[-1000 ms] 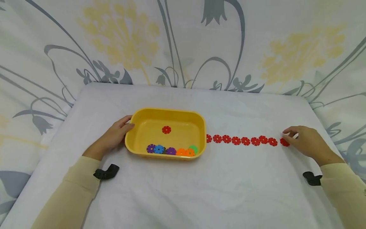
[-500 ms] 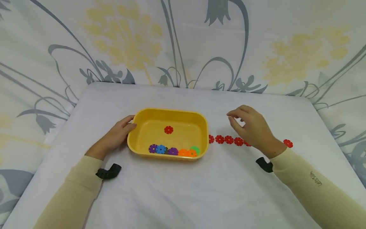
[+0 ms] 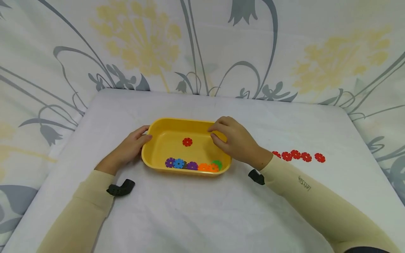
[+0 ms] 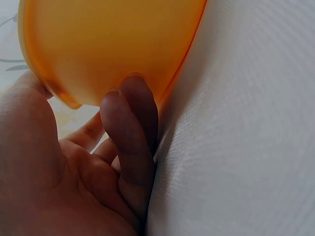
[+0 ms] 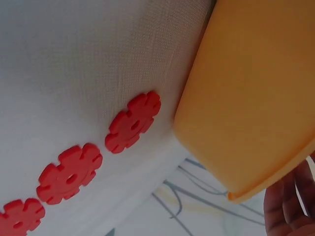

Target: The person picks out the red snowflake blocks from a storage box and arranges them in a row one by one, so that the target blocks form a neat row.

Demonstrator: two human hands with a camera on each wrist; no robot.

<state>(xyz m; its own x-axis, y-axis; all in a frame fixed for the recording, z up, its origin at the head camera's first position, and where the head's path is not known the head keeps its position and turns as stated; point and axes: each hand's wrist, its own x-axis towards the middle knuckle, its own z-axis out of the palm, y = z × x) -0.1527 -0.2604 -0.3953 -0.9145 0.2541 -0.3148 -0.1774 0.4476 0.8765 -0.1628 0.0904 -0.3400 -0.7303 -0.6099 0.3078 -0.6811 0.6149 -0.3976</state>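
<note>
Two curled fingers (image 4: pixel 130 132) of the left hand (image 3: pixel 128 149) press the yellow tray (image 3: pixel 190 123) at frame centre; the right hand (image 3: pixel 235 142), fingers loosely bent and seemingly empty, hides part of the red disc row (image 3: pixel 299 155).

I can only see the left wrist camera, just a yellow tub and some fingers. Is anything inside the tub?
Observer: Yes. The head view shows one red gear-shaped plastic disc lying alone in the middle of the yellow plastic tub.
Operator: Any other colours?
Observer: Purple, blue, orange and green plastic discs sit along its near wall.
Operator: Where's the other hand?
Observer: The right hand is over the tub's right end.
Operator: Anything outside?
Observer: A row of red plastic discs lies to the tub's right.
</note>
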